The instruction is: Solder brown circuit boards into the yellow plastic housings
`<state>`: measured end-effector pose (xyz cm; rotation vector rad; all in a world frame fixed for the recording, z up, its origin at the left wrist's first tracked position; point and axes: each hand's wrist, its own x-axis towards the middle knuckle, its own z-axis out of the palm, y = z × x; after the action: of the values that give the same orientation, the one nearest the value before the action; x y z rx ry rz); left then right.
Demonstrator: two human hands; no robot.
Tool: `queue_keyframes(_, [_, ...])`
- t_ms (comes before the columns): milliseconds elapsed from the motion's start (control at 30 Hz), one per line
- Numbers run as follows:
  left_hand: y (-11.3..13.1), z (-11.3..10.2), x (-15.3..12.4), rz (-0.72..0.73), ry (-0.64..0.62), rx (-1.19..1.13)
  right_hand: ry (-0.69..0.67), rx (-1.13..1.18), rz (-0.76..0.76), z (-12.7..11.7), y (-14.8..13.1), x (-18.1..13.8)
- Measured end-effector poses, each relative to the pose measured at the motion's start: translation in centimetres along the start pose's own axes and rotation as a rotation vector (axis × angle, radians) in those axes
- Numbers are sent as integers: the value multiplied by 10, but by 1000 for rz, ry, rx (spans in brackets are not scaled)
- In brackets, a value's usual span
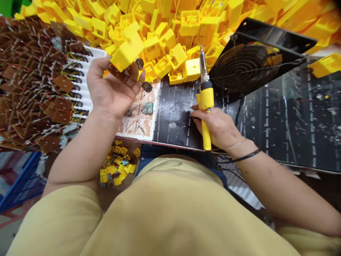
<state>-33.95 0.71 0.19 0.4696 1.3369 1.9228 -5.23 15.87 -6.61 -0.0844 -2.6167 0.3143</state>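
Observation:
My left hand [110, 89], palm up, has its fingers curled round a yellow plastic housing [128, 51] and a brown circuit board [121, 74] beneath it. Two small round dark parts, one a black disc [147, 86], show beside those fingertips. In my right hand [215, 126] is a yellow-handled soldering iron [205, 97], held upright with its metal tip pointing away from me. Under the left hand, a small green circuit board [147, 107] lies on a stained, pinkish-white sheet [138, 128].
A heap of yellow housings [176, 21] spans the bench's back. Brown boards with wires [34, 85] are piled at left by a white ribbed tray [89, 71]. A black fan [247, 64] stands right of the iron. Yellow pieces [119, 167] lie below the bench edge, near a blue crate [22, 185].

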Motion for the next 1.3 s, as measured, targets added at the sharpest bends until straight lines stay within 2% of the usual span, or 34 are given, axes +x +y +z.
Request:
queue_keyframes(67, [-2,-6,0,23,2,-69,2,3,14,0,-4,2])
queue_keyframes(200, [-7,-29,1,49,-219,103,89,-8,54,-9,-17,9])
queue_keyframes(267, [-9,-38,2,47,-215,148,134,-27,79,-14,-18,21])
queue_keyframes(367, [-11,-41,0,39,-195,149,100,-36,75,-13,-10,47])
queue_keyframes(467, [-10,-36,-6,24,-164,72,54,-32,69,-1,6,70])
queue_keyframes(567, [-8,-30,-15,2,-73,-53,59,-51,90,18,23,89])
queue_keyframes(633, [-6,-27,-20,-24,-56,-65,65,-71,102,34,31,102])
queue_keyframes(767, [-4,-23,-29,15,-177,59,46,-112,93,62,35,126])
queue_keyframes(833, [-3,-23,-32,56,-275,127,10,-100,83,66,32,131])
queue_keyframes(933, [2,-24,-35,66,-410,188,-63,-44,21,49,23,117])
queue_keyframes(967, [4,-25,-36,80,-496,223,-86,-25,-16,39,18,108])
queue_keyframes(1067, [13,-26,-37,79,-858,380,-134,50,-139,3,3,73])
queue_keyframes(1133, [15,-25,-35,9,-997,434,-98,108,-130,-14,-9,55])
queue_keyframes(1200, [11,-24,-31,-26,-971,382,-29,199,-66,-19,-21,46])
queue_keyframes(1300, [-1,-23,-22,74,-805,253,44,291,-9,-1,-41,48])
